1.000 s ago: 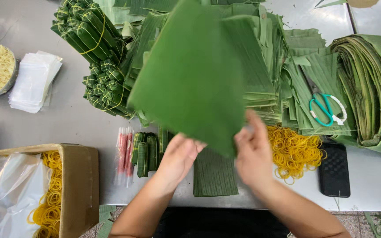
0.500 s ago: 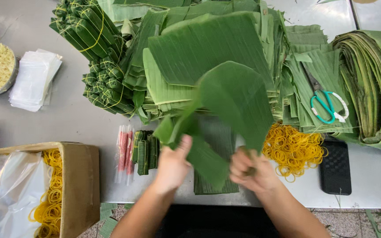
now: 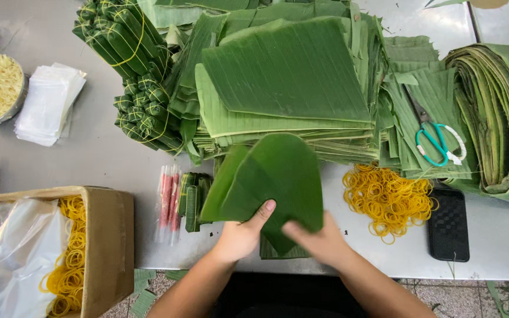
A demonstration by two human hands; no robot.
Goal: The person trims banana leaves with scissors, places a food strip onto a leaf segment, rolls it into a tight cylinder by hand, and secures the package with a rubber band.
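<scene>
Two hands, left hand, right hand, folded banana leaf between them

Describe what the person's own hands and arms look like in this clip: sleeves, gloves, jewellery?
Both the left hand and the right hand are bare, without gloves, rings or a watch. The forearms are uncovered to the frame edge, so no sleeves show. Fingernails are short and unpainted.

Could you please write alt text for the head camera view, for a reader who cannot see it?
Two hands, left hand and right hand, curl a green leaf into a cone over a metal table. Behind lie leaf stacks, scissors and yellow rubber bands.
</scene>
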